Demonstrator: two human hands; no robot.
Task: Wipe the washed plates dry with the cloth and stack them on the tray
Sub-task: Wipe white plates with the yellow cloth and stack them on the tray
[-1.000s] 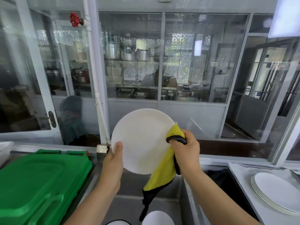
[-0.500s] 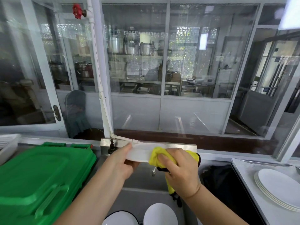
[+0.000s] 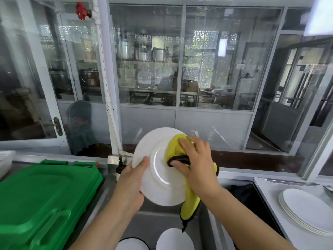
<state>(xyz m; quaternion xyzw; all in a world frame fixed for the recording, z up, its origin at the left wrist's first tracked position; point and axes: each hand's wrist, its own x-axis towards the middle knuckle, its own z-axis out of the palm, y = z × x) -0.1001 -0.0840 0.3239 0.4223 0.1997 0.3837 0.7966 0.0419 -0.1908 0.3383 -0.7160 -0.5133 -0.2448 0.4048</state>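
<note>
I hold a white plate (image 3: 158,179) tilted up over the sink, its underside with the foot ring facing me. My left hand (image 3: 132,181) grips its left rim, thumb on the near face. My right hand (image 3: 195,163) presses a yellow cloth with black trim (image 3: 175,147) against the plate's upper right part; the cloth's tail (image 3: 191,207) hangs below the plate. A stack of white plates (image 3: 306,210) lies on the tray (image 3: 266,188) at the right. More white plates (image 3: 173,239) sit low in the sink.
A green plastic crate lid (image 3: 41,199) fills the left counter. A steel sink basin (image 3: 155,219) lies below my hands, with a faucet and white pipe (image 3: 113,134) behind it. Glass partitions stand straight ahead. A dark bin (image 3: 243,193) sits between sink and tray.
The plate went from upright with its face to me, to edge-on, to its underside facing me. My right hand and cloth moved onto the back of the plate.
</note>
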